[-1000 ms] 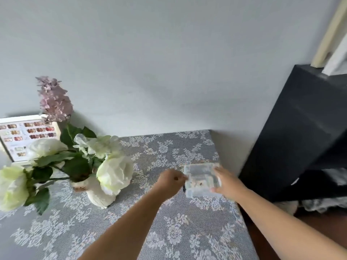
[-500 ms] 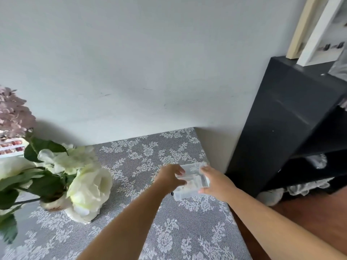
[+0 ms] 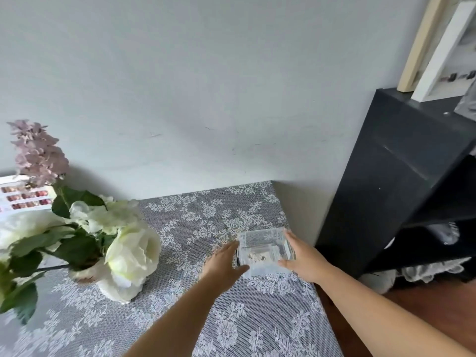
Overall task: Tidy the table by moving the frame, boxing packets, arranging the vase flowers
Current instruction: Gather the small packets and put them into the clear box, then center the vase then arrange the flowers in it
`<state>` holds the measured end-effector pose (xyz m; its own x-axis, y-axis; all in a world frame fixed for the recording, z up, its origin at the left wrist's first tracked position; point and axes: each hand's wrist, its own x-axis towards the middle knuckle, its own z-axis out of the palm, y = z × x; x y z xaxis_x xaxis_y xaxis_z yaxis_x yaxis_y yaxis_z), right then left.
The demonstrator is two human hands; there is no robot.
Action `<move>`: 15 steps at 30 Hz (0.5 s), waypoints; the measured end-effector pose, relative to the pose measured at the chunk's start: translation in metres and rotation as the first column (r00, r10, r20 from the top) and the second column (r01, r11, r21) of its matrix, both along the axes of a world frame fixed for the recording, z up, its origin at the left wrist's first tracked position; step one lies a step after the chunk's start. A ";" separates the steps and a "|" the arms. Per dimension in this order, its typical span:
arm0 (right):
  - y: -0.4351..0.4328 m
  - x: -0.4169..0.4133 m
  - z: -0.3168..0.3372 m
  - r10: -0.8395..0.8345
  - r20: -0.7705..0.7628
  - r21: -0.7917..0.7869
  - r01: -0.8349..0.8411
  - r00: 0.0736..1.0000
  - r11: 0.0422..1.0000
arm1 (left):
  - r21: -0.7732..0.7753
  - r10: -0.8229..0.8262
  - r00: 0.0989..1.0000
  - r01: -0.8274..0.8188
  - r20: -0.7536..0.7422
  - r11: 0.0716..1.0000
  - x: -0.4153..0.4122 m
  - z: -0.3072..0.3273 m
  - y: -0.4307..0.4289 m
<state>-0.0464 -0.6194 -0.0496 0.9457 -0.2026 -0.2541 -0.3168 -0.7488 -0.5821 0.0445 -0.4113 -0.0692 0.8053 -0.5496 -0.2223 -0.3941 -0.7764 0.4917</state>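
A clear plastic box (image 3: pixel 265 247) sits on the lace tablecloth (image 3: pixel 206 217) near the table's right edge, with small packets (image 3: pixel 258 256) showing inside it. My left hand (image 3: pixel 222 262) lies flat against its left side, thumb at the front corner. On the opposite side, my right hand (image 3: pixel 301 262) presses against the box. At the left, a white vase (image 3: pixel 117 289) holds white flowers (image 3: pixel 134 251) and a pink sprig (image 3: pixel 38 153). Behind them stands a white frame (image 3: pixel 23 199) of small coloured samples, partly hidden by the blooms.
A black shelf unit (image 3: pixel 386 189) stands right of the table against the wall, with a white picture frame (image 3: pixel 443 52) and a wooden one (image 3: pixel 418 45) leaning on top. White lacy cloth (image 3: pixel 432 271) lies in its lower part. The table's right edge (image 3: pixel 324 305) drops to a wooden floor.
The box has come down between my hands and now rests on the cloth. My left fingers have straightened flat along its side. The view has swung back left, showing more of the flowers.
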 end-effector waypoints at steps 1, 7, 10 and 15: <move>0.000 -0.001 -0.001 0.005 -0.007 -0.007 -0.005 1.000 1.000 | -0.001 0.003 1.000 -0.003 0.004 1.000 -0.001 -0.001 -0.001; 0.004 0.001 -0.004 0.070 0.095 -0.148 -0.055 0.993 0.987 | -0.035 0.086 0.996 -0.086 0.002 0.996 -0.012 0.002 0.002; 0.018 0.006 -0.004 0.147 0.200 -0.253 -0.094 0.969 0.963 | -0.053 0.133 0.991 -0.132 0.021 0.990 -0.022 0.007 0.019; 0.076 0.015 -0.004 0.236 0.263 -0.226 -0.178 0.935 0.958 | -0.076 0.245 0.969 -0.244 0.011 0.967 -0.040 0.007 0.085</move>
<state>-0.0313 -0.5439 -0.0535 0.9984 -0.0124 0.0560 0.0147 -0.8880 -0.4597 0.0050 -0.3261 -0.0620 0.9212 -0.3495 -0.1707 -0.2072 -0.8124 0.5450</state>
